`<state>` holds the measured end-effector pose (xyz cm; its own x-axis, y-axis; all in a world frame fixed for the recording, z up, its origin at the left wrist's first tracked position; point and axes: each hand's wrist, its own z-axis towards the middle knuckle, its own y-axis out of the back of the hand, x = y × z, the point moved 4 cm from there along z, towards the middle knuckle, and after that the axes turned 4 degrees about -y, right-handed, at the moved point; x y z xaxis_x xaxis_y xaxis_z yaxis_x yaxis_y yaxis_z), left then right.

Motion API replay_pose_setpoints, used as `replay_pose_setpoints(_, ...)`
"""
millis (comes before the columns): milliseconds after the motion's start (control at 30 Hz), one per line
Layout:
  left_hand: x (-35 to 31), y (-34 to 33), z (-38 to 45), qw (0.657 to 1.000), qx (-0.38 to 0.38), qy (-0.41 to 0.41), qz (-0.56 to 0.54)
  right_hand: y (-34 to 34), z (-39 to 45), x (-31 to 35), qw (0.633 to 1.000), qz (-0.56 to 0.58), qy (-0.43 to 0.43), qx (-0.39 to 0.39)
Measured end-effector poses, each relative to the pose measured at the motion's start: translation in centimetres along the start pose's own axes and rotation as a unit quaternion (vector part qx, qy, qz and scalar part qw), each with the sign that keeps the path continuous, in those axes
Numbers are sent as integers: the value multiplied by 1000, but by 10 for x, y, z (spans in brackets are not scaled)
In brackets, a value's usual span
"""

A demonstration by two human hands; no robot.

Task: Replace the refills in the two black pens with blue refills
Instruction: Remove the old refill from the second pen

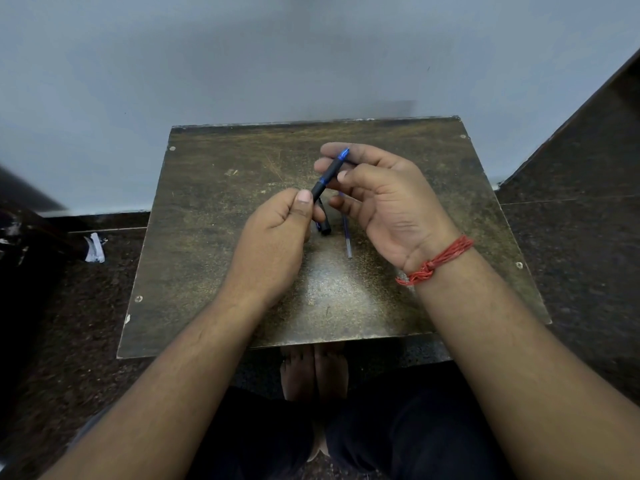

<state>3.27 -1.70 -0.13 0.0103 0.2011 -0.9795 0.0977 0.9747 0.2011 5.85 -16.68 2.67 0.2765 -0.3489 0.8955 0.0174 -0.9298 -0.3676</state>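
The right hand (377,199) is holding the front end of a black pen (325,178) above the table, thumb and fingers curling round its grip, with the blue tip section poking out past the fingertips toward the wall. The left hand (277,233) is pinching the lower end of the same pen between thumb and curled fingers, so the pen is slanting up from left hand to right. Just below the hands, a second black pen piece (325,227) is lying on the wooden table (207,237), partly hidden by the left hand. Beside it, a thin refill (347,237) is lying on the table, running toward the person. A red thread band (436,261) is sitting round the right wrist.
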Motion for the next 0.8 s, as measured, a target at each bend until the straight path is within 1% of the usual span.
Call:
replay_pose_setpoints(67, 0, 0, 0, 1000, 0, -1, 0, 0, 0, 0, 1000, 4, 0, 0)
replay_pose_setpoints(167, -1, 0, 0, 1000, 0, 0, 1, 1, 0, -1, 1000, 3, 1, -22)
replay_pose_setpoints(300, -1, 0, -1, 1000, 2, 3, 3, 1, 1, -4, 998, -29, 4, -50)
replay_pose_setpoints(367, -1, 0, -1, 1000, 3, 3, 5, 2, 2, -4, 998, -32, 8, -50)
replay_pose_setpoints(600, -2, -1, -1, 1000, 4, 6, -2, 2, 1, -1, 1000, 7, 4, -18)
replay_pose_setpoints(800, -2, 1, -1, 1000, 0, 2, 5, 4, 2, -2, 999, -7, 0, -45)
